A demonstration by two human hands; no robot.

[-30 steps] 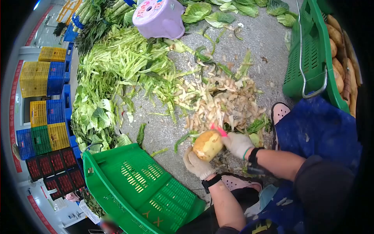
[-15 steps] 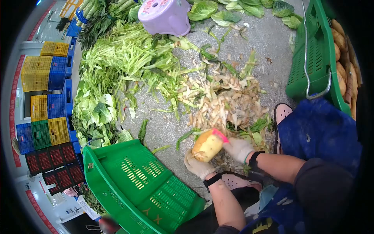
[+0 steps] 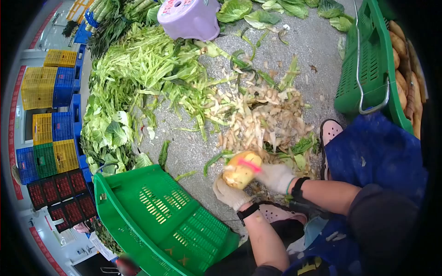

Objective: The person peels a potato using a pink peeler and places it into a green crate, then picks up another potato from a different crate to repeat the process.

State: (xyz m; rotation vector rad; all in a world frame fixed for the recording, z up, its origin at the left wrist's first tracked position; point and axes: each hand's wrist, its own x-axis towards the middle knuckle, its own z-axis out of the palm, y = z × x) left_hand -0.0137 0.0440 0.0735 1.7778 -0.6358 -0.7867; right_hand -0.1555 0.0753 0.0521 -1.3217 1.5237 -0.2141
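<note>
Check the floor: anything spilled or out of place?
Yes. Pale peelings and green leaf trimmings lie strewn over the bare floor, none in the green crate beside the left hand, which holds the vegetable; the right hand grips a pink peeler.

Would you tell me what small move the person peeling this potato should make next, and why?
Probably draw the pink peeler in the right hand along the potato, which the left hand grips from below. The peeler lies across the potato's upper face, and brownish skin seems to show near its lower end.
</note>
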